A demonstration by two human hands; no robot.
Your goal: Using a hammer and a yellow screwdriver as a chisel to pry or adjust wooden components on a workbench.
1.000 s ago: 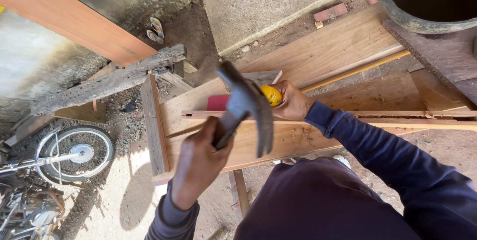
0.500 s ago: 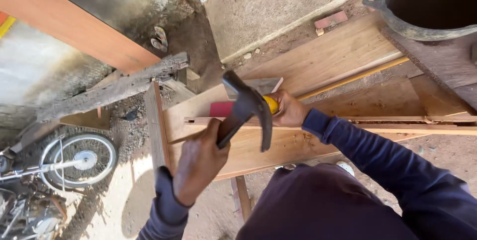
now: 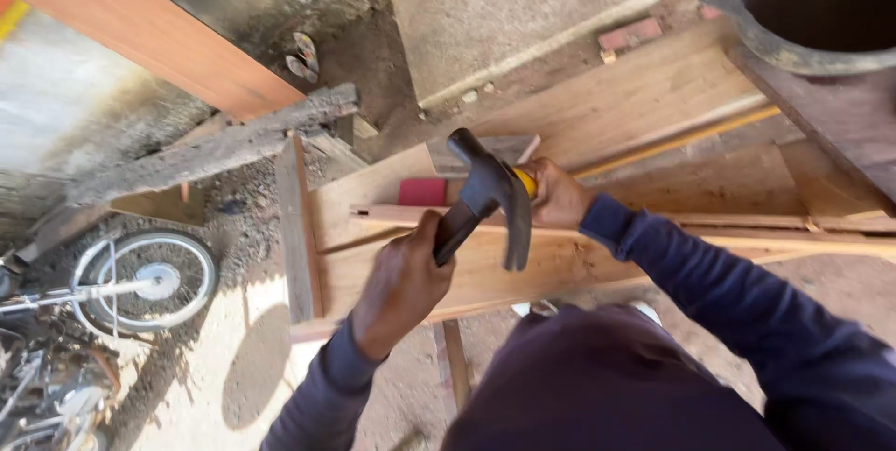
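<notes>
Head view looks straight down at 2 bare hands over planks. At the centre the left hand (image 3: 403, 281) has its grip clamped around the dark handle of a claw hammer (image 3: 485, 201), fingers wrapped fully round the shaft near its lower end. The hammer tilts up and away from the body, its dark steel head raised above the wood with the claw curving down toward the near plank (image 3: 560, 269). Just beyond the hammer head, the right hand (image 3: 558, 194) is closed on a tool with a yellow handle (image 3: 527, 182); only a small yellow part shows between the fingers and the hammer head, so the kind of tool cannot be told. That hand rests over a thin wooden strip (image 3: 747, 222) which runs across the planks from left to right. A red block (image 3: 422, 191) lies on the worktop just left of the hammer, touching or nearly touching the strip. Both arms wear dark blue sleeves (image 3: 728, 292). Further out, a wide pale board (image 3: 644, 101) slants up to the right, with a yellow-edged lath along it. A large dark pot (image 3: 803, 45) sits at the upper right corner. A rough, weathered beam (image 3: 205, 154) lies at the left, and below it a bicycle wheel (image 3: 145, 281) rests on sandy ground.
</notes>
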